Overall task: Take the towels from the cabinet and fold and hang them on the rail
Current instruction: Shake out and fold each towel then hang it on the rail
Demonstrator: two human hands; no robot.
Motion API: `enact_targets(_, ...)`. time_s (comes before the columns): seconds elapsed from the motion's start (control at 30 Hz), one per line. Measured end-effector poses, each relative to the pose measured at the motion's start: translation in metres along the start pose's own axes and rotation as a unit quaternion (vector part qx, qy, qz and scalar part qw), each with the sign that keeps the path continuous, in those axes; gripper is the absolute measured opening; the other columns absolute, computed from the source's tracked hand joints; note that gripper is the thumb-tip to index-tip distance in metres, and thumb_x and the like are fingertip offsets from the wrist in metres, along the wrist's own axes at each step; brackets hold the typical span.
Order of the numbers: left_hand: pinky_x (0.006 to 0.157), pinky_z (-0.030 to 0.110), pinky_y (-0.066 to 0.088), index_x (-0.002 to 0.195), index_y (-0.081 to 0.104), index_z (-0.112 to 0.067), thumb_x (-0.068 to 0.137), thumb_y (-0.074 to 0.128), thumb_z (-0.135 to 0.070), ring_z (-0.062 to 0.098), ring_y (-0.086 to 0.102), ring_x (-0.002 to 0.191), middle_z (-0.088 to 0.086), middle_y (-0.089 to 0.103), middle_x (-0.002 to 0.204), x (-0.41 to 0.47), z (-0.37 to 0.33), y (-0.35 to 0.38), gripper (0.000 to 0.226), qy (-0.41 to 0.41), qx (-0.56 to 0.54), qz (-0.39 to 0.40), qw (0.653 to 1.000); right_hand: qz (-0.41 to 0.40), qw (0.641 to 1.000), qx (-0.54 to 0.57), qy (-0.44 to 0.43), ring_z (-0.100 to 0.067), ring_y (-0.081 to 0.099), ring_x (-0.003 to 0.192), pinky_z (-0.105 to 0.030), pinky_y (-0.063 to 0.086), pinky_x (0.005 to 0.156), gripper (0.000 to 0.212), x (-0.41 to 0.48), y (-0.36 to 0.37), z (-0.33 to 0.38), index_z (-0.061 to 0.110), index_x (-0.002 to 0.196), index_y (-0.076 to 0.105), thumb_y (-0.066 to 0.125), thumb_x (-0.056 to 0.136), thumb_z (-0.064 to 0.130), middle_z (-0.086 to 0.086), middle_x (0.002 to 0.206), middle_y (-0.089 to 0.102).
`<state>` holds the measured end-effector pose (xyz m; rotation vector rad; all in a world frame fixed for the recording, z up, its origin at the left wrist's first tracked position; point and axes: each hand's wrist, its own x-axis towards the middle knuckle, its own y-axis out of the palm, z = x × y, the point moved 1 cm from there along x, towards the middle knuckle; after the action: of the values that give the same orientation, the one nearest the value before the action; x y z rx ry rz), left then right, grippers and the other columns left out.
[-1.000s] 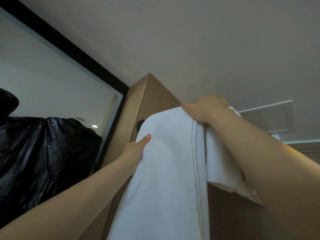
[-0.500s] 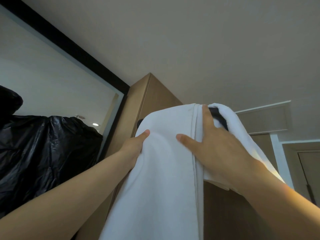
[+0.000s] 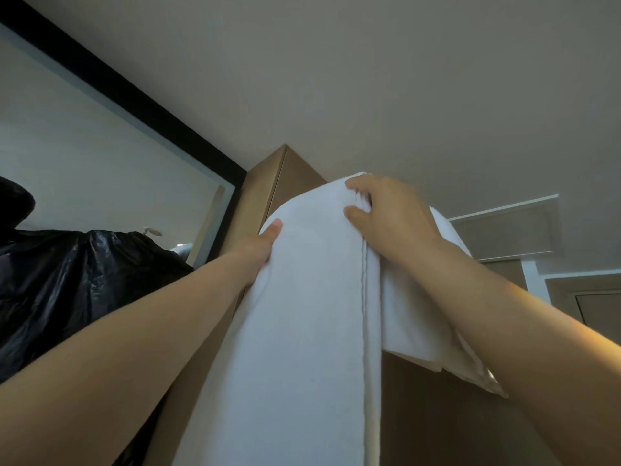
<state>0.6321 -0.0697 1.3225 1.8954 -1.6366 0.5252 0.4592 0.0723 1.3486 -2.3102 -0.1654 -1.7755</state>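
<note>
A long white towel (image 3: 302, 314) hangs folded over something high up in front of the wooden cabinet (image 3: 268, 190); the rail itself is hidden under the cloth. My left hand (image 3: 258, 245) grips the towel's left edge, thumb on the front. My right hand (image 3: 386, 213) sits at the top of the fold and pinches the stitched right edge with curled fingers. Behind my right forearm a second flap of the towel (image 3: 420, 331) hangs down the far side.
A black-framed mirror (image 3: 100, 156) fills the left wall, with a black plastic bag (image 3: 67, 280) below it. The ceiling is close above. A white door frame (image 3: 534, 274) stands at the right.
My right hand moved from lying flat on the towel's front up to the top of the fold and curled onto the edge. The dark rail seen earlier is now covered.
</note>
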Motion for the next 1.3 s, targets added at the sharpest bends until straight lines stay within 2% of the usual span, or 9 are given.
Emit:
enact_targets(0.1, 0.093, 0.043, 0.043, 0.133, 0.05, -0.013, 0.087, 0.044, -0.071, 0.024, 0.056, 0.083, 0.007, 0.059, 0.112, 0.007, -0.009, 0.004, 0.075, 0.009, 0.009, -0.001, 1.0, -0.006, 1.0, -0.003, 0.017, -0.025, 0.049, 0.128, -0.03, 0.037, 0.102, 0.044, 0.013, -0.001, -0.005, 0.016, 0.134, 0.058, 0.06, 0.09, 0.021, -0.003, 0.137, 0.058)
enact_targets(0.2, 0.104, 0.05, 0.043, 0.135, 0.049, -0.008, 0.09, 0.044, -0.068, 0.03, 0.058, 0.104, 0.011, 0.058, 0.126, 0.013, -0.013, 0.009, 0.075, 0.025, 0.021, -0.007, 0.999, 0.008, 0.999, -0.018, 0.041, -0.026, 0.049, 0.127, -0.032, 0.039, 0.102, 0.043, 0.019, -0.001, -0.011, 0.014, 0.132, 0.059, 0.061, 0.089, 0.021, -0.005, 0.135, 0.059)
enact_targets(0.4, 0.105, 0.051, 0.041, 0.141, 0.045, -0.005, 0.094, 0.042, -0.063, 0.037, 0.054, 0.119, 0.016, 0.054, 0.137, 0.024, -0.003, 0.015, 0.075, 0.03, 0.069, -0.014, 0.997, 0.065, 0.983, -0.143, 0.096, -0.034, 0.056, 0.116, -0.033, 0.043, 0.085, 0.034, 0.032, 0.005, -0.006, 0.008, 0.116, 0.063, 0.056, 0.092, 0.031, -0.015, 0.125, 0.061)
enact_targets(0.5, 0.105, 0.051, 0.041, 0.138, 0.048, -0.003, 0.093, 0.043, -0.063, 0.038, 0.054, 0.119, 0.018, 0.054, 0.135, 0.028, 0.003, 0.013, 0.075, 0.03, 0.076, -0.015, 0.997, 0.095, 0.971, -0.2, 0.09, -0.033, 0.051, 0.123, -0.035, 0.042, 0.093, 0.042, 0.035, 0.009, -0.001, 0.009, 0.125, 0.06, 0.047, 0.095, 0.036, -0.015, 0.132, 0.057)
enact_targets(0.57, 0.106, 0.05, 0.04, 0.139, 0.047, -0.003, 0.094, 0.041, -0.062, 0.038, 0.053, 0.119, 0.018, 0.053, 0.136, 0.03, 0.002, 0.013, 0.074, 0.033, 0.081, -0.013, 0.996, 0.117, 0.964, -0.229, 0.074, -0.031, 0.052, 0.122, -0.035, 0.039, 0.089, 0.047, 0.036, 0.011, 0.0, 0.011, 0.126, 0.059, 0.043, 0.095, 0.042, -0.013, 0.131, 0.057)
enact_targets(0.77, 0.108, 0.05, 0.038, 0.142, 0.043, -0.004, 0.097, 0.039, -0.059, 0.038, 0.05, 0.123, 0.018, 0.05, 0.14, 0.034, 0.002, 0.014, 0.072, 0.04, 0.086, -0.017, 0.995, 0.128, 0.947, -0.293, 0.029, -0.023, 0.052, 0.091, -0.031, 0.03, 0.074, 0.054, 0.034, 0.015, -0.004, 0.02, 0.088, 0.052, 0.036, 0.089, 0.071, -0.002, 0.097, 0.06)
enact_targets(0.9, 0.109, 0.046, 0.037, 0.142, 0.044, -0.004, 0.097, 0.033, -0.061, 0.035, 0.049, 0.126, 0.017, 0.049, 0.142, 0.03, 0.007, 0.013, 0.074, 0.041, 0.082, -0.006, 0.996, 0.116, 0.949, -0.292, 0.014, -0.023, 0.051, 0.089, -0.03, 0.031, 0.073, 0.05, 0.032, 0.018, -0.007, 0.019, 0.084, 0.047, 0.037, 0.092, 0.067, -0.002, 0.104, 0.065)
enact_targets(1.17, 0.087, 0.038, 0.053, 0.114, 0.066, -0.021, 0.081, 0.047, -0.076, 0.026, 0.068, 0.095, 0.007, 0.073, 0.103, -0.004, 0.053, -0.01, 0.067, -0.067, -0.016, 0.111, 0.991, 0.088, 0.95, -0.297, 0.035, -0.027, 0.058, 0.112, -0.033, 0.031, 0.079, 0.053, 0.033, 0.026, -0.005, 0.013, 0.115, 0.063, 0.029, 0.1, 0.051, -0.009, 0.118, 0.065)
enact_targets(1.3, 0.059, 0.028, 0.052, 0.097, 0.066, -0.016, 0.081, 0.057, -0.068, 0.02, 0.069, 0.076, 0.001, 0.075, 0.081, -0.013, 0.057, -0.011, 0.055, -0.058, -0.047, 0.065, 0.995, 0.092, 0.95, -0.294, 0.048, -0.027, 0.057, 0.116, -0.035, 0.03, 0.08, 0.055, 0.033, 0.027, -0.002, 0.012, 0.12, 0.062, 0.025, 0.101, 0.047, -0.01, 0.124, 0.062)
